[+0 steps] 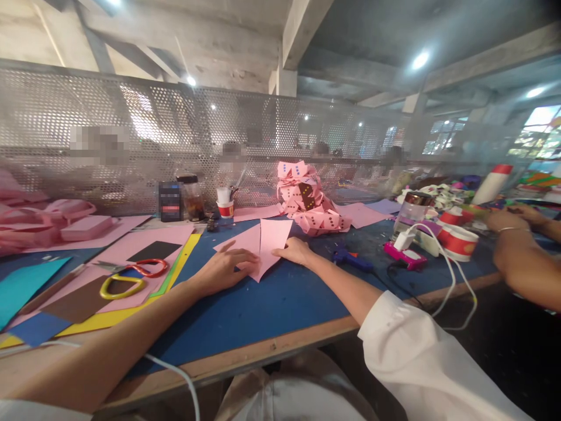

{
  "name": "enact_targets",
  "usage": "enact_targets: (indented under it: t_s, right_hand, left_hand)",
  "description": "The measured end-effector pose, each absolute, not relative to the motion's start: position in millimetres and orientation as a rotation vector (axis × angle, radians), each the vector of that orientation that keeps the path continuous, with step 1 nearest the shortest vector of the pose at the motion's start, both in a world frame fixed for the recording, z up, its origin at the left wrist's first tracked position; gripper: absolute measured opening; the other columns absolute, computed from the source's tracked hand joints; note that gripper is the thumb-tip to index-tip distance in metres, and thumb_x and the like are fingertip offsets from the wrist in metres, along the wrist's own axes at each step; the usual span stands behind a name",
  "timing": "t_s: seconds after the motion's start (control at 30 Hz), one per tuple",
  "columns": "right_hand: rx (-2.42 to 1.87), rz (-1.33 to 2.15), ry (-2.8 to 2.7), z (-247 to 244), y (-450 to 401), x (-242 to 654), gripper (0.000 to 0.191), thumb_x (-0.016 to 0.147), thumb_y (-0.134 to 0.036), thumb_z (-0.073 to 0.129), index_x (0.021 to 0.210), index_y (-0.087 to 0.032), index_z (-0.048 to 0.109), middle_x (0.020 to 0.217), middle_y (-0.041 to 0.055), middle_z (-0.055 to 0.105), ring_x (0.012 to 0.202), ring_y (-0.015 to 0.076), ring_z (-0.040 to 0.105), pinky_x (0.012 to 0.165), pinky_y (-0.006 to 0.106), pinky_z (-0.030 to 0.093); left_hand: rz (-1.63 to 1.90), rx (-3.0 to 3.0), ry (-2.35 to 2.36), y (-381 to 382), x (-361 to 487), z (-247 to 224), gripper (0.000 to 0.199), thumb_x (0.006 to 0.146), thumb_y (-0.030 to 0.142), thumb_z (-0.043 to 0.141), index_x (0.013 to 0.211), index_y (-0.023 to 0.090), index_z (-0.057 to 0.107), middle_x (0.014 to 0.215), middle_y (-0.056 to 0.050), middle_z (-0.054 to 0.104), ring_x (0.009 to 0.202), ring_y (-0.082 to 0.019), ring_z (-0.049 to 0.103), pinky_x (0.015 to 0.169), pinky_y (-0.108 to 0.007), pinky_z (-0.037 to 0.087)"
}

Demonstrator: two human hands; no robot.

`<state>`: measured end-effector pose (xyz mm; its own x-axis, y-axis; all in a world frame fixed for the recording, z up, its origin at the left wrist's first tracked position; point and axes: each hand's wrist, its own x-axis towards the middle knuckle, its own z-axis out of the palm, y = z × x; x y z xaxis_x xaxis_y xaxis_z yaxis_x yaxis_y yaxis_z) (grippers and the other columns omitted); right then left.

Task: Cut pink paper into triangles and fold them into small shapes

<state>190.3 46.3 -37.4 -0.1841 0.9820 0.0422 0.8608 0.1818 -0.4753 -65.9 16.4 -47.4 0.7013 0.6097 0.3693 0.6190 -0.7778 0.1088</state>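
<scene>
Pink paper (274, 242) with a crease or edge down its middle is between my two hands over the blue table mat (263, 316). My left hand (230, 266) lies with its fingers spread over the paper's left part. On the right side, my right hand (295, 251) pinches the paper's edge between thumb and fingers. Just behind stands a pile of folded pink paper pieces (307, 199) with dots on them. A blue glue gun (353, 259) lies to the right of my right forearm.
Scissors (123, 286) lie on coloured sheets at the left. Pink pieces (87, 227), a dark jar (193, 199) and a paper cup (226, 206) stand behind. At right are a pink power strip (405, 257), white cable, tape roll (458, 241) and another person's arm (521, 257).
</scene>
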Motion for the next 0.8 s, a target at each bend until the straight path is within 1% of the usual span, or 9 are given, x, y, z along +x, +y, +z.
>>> enact_targets:
  t_s: [0.1, 0.23, 0.37, 0.53, 0.8]
  right_hand:
    - [-1.736, 0.505, -2.137, -36.8, 46.1, 190.7, 0.045, 0.082, -0.065, 0.065, 0.093, -0.023, 0.078, 0.107, 0.0075, 0.077, 0.108, 0.0316, 0.068, 0.097, 0.041, 0.044]
    - [-1.722, 0.509, -2.155, -36.7, 46.4, 190.9, 0.041, 0.079, -0.059, 0.070, 0.100, -0.025, 0.078, 0.110, 0.0070, 0.077, 0.109, 0.0320, 0.068, 0.099, 0.043, 0.043]
    - [-1.721, 0.511, -2.165, -37.1, 47.1, 191.0, 0.037, 0.079, -0.055, 0.071, 0.098, -0.024, 0.078, 0.110, 0.0071, 0.077, 0.109, 0.0328, 0.068, 0.100, 0.045, 0.042]
    - [-1.715, 0.524, -2.173, -35.9, 45.9, 191.1, 0.035, 0.079, -0.053, 0.072, 0.099, -0.025, 0.077, 0.110, 0.0060, 0.077, 0.111, 0.0325, 0.067, 0.103, 0.046, 0.041]
    - [-1.725, 0.537, -2.168, -35.0, 46.1, 191.4, 0.036, 0.080, -0.054, 0.071, 0.097, -0.023, 0.077, 0.109, 0.0071, 0.077, 0.111, 0.0337, 0.067, 0.103, 0.046, 0.041]
  left_hand:
    - [-0.597, -2.889, -1.062, 15.0, -65.4, -45.7, 0.027, 0.098, 0.039, 0.052, 0.118, 0.034, 0.070, 0.128, 0.003, 0.072, 0.122, -0.017, 0.065, 0.128, -0.049, 0.012]
    - [-0.599, -2.894, -1.089, 14.8, -65.2, -44.6, 0.027, 0.097, 0.037, 0.052, 0.118, 0.034, 0.070, 0.127, 0.002, 0.072, 0.120, -0.018, 0.066, 0.128, -0.050, 0.012]
    - [-0.605, -2.906, -1.095, 16.1, -65.6, -44.8, 0.028, 0.096, 0.035, 0.053, 0.117, 0.034, 0.070, 0.127, 0.003, 0.072, 0.120, -0.018, 0.066, 0.127, -0.051, 0.015]
    - [-0.603, -2.909, -1.102, 16.7, -65.8, -44.9, 0.028, 0.096, 0.037, 0.052, 0.117, 0.034, 0.070, 0.127, 0.002, 0.072, 0.120, -0.019, 0.066, 0.126, -0.051, 0.017]
    - [-0.582, -2.897, -1.114, 16.3, -65.0, -44.9, 0.029, 0.097, 0.041, 0.051, 0.117, 0.033, 0.070, 0.128, 0.002, 0.072, 0.120, -0.019, 0.066, 0.127, -0.050, 0.014]
